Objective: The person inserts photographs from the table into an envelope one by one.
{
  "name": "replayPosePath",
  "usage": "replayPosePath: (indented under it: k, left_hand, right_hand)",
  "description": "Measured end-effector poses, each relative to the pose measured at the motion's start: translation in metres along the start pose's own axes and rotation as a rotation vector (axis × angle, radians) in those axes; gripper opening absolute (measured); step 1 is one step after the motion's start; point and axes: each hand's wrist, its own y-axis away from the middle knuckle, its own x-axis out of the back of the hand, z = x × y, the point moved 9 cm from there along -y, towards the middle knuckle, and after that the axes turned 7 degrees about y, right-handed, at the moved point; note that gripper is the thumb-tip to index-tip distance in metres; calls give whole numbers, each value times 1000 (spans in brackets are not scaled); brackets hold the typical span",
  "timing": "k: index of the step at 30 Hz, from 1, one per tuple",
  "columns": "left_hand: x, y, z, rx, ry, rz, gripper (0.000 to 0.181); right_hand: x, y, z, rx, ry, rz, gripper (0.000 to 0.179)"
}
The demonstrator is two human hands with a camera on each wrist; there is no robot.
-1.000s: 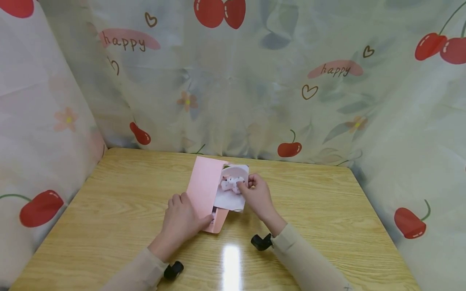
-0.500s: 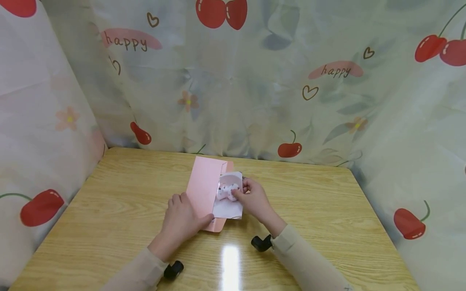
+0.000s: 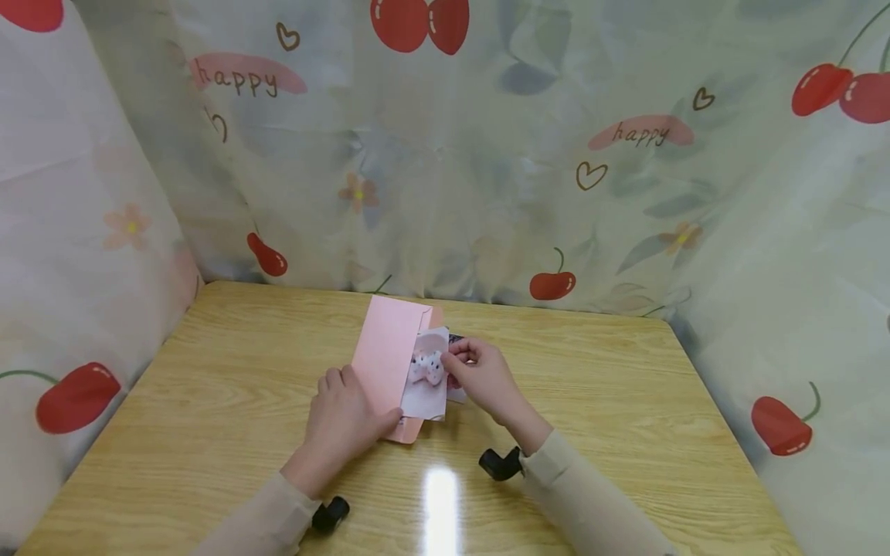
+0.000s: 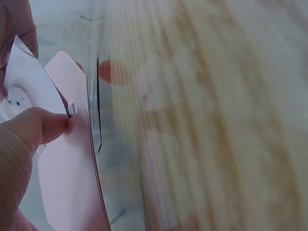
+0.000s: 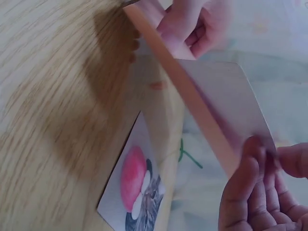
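Observation:
My left hand holds a pink envelope by its lower end, thumb at the opening on the right side. A photo card with a white spotted bow-like shape stands partly inside that opening, its left part hidden by the envelope. My right hand pinches the photo card's right edge between thumb and fingers. In the right wrist view, the photo card's plain back rises behind the envelope's peach flap. A second picture card with a pink oval lies on the table below.
Both hands work over a light wood-grain table. Patterned curtains with cherries and hearts enclose it at the back and sides. A black wrist-camera piece sticks out by the right cuff, and another black piece by the left.
My right hand has brought the photo card down, then left into the envelope's opening. The second card now shows beyond its right edge. My left hand has barely moved.

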Motion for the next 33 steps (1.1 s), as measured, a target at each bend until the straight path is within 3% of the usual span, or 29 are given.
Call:
replayPosePath:
  k: [6, 15, 22, 33]
  left_hand:
    - [-2, -1, 0, 8, -9, -7, 101]
    - [-1, 1, 5, -3, 61, -17, 99]
    - [-2, 1, 6, -2, 81, -27, 101]
    - [-4, 1, 7, -17, 99, -28, 100]
  right_hand:
    - [-4, 0, 2, -44, -29, -50, 17]
    - [-7, -4, 18, -133, -18, -8, 17]
    - [-18, -8, 23, -123, -69, -15, 21]
    - [-33, -10, 30, -150, -33, -29, 20]
